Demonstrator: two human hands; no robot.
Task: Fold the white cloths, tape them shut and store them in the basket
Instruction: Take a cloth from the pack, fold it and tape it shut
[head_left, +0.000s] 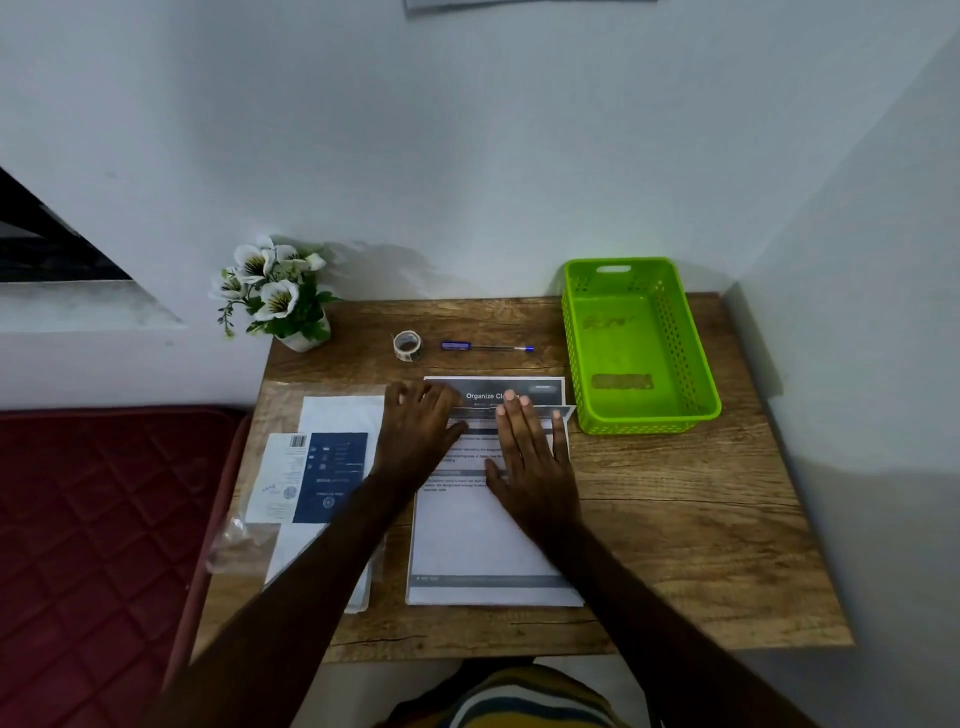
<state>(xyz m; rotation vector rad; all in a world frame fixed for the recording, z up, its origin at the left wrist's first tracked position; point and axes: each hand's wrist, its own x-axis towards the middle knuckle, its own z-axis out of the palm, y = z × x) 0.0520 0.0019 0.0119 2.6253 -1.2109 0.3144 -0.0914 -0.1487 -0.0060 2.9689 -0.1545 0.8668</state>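
A pack of white cloths (337, 415) in clear plastic, with a blue and white label, lies at the table's left. Beside it lies a stack of printed paper sheets (478, 540). My left hand (415, 436) rests on the stack's upper left corner, fingers loosely bent. My right hand (535, 467) presses flat on the sheets with straight fingers, just below a raised paper edge. A roll of clear tape (408, 345) stands behind the sheets. The green perforated basket (649, 423) sits empty at the back right.
A blue pen (485, 347) lies between the tape and the basket. A small pot of white flowers (275, 296) stands at the back left corner. The wooden table (675, 519) meets walls behind and to the right; a red mattress (104, 519) lies on the left.
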